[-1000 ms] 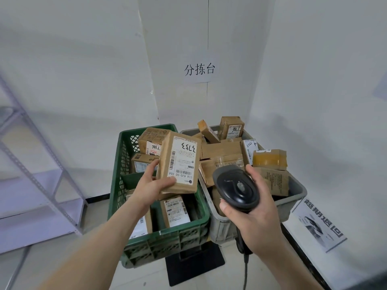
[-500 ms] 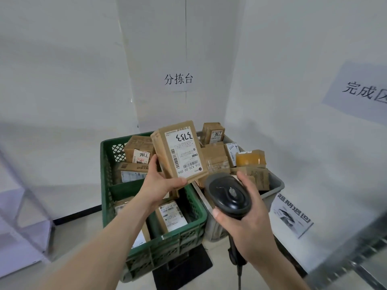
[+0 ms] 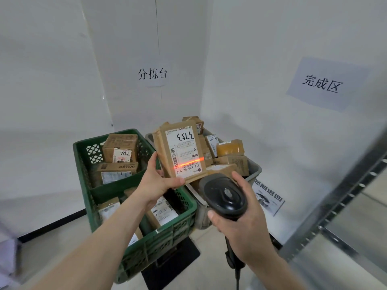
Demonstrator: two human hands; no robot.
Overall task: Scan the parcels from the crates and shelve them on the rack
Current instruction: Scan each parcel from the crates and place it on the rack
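Left hand (image 3: pixel 159 183) pinches the lower left corner of a brown parcel (image 3: pixel 180 151), thumb on the label face, fingers behind, holding it upright above the gap between the two crates. White label faces the camera, upside down, handwritten number at top, barcode near the bottom. Orange-red scan line (image 3: pixel 188 163) lies across that barcode. Right hand (image 3: pixel 240 222) wraps around the handle of a black barcode scanner (image 3: pixel 225 195), fingers curled, thumb on the left side; scanner head sits just below and right of the parcel, near but not touching, aimed at the label. Cable hangs from the handle bottom. Two crates: green crate (image 3: pixel 146 243) on the left, lattice walls, under the left forearm, about five parcels visible inside, some with labels up; grey crate (image 3: pixel 254 170) on the right, behind the scanner, heaped with parcels, roughly seven visible, exact count unclear as they overlap. One yellowish taped parcel (image 3: pixel 230 148) on top of the grey heap. Metal rack upright (image 3: pixel 339 197) at right edge. Two paper signs on the wall: one (image 3: pixel 152 73) in the corner, one (image 3: pixel 323 84) at right. A printed sheet (image 3: pixel 269 199) lies by the grey crate.
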